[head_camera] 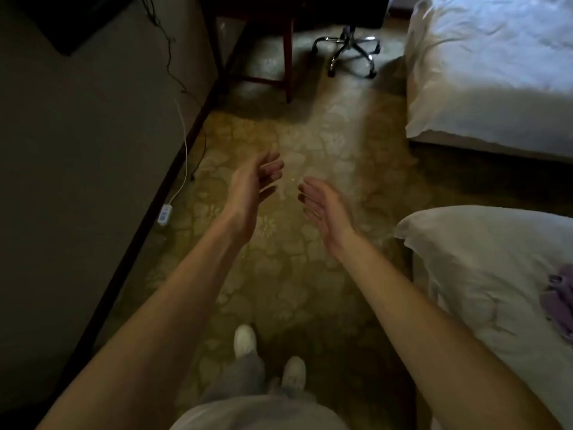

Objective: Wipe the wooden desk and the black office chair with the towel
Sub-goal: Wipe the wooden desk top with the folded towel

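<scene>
**A:** What lies furthest left of the hands?

**B:** A white power strip (pixel 164 214) on the carpet, well out from the left hand (pixel 254 187), against the wall. It's no part of the job.

**A:** And the hands themselves?

**B:** The left hand is reached forward with its fingers loosely straight and the palm turned inward, holding nothing. The right hand (pixel 322 203) mirrors it, palm facing the left one, and is also empty. There is a gap between them.

**A:** Where's the work?

**B:** Far ahead, past the fingertips. The wooden desk (pixel 289 57) shows only a dark red leg and rail, ahead of the left hand. The office chair (pixel 350 48) shows its chrome wheeled base, ahead and slightly right of the right hand. Its seat is lost in shadow.

**A:** Any towel?

**B:** Neither hand has one. A crumpled purple cloth (pixel 558 296) lies on the near bed (pixel 480 259), to the right of the right hand and back beside that forearm. It may be the towel, but I can't be sure. If it is, the right hand is nearer, and the reach would go back and right, away from the desk and chair.
</scene>
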The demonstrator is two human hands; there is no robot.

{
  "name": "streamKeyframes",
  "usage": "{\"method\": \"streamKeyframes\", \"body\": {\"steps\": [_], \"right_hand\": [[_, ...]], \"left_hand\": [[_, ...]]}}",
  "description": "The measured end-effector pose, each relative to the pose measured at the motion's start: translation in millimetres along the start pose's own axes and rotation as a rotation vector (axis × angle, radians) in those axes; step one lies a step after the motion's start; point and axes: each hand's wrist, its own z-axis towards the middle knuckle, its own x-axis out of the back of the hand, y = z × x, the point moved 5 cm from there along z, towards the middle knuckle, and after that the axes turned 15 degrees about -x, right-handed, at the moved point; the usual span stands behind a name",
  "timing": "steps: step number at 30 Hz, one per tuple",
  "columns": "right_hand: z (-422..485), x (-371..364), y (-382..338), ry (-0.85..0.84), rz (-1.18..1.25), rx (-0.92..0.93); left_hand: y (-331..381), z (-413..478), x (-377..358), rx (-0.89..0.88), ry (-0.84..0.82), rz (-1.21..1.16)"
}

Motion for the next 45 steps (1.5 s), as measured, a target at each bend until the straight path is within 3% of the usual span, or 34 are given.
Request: {"method": "streamKeyframes", "body": {"steps": [11,22,35,45], "right_hand": [[91,-36,-14,0.005,-0.015,-0.093],[222,-110,-132,0.077,-0.092,-0.075],[316,-157,-224,0.080,-0.005,-0.027],[447,-177,-341,0.025,0.055,0.031]], "left_hand": [[-32,92,31,0.083,0.022,0.017],[-5,291,60,0.036,-0.127,0.050],[8,427,81,0.054,-0.085,0.021],[34,590,60,0.023,-0.002,0.012]]}}
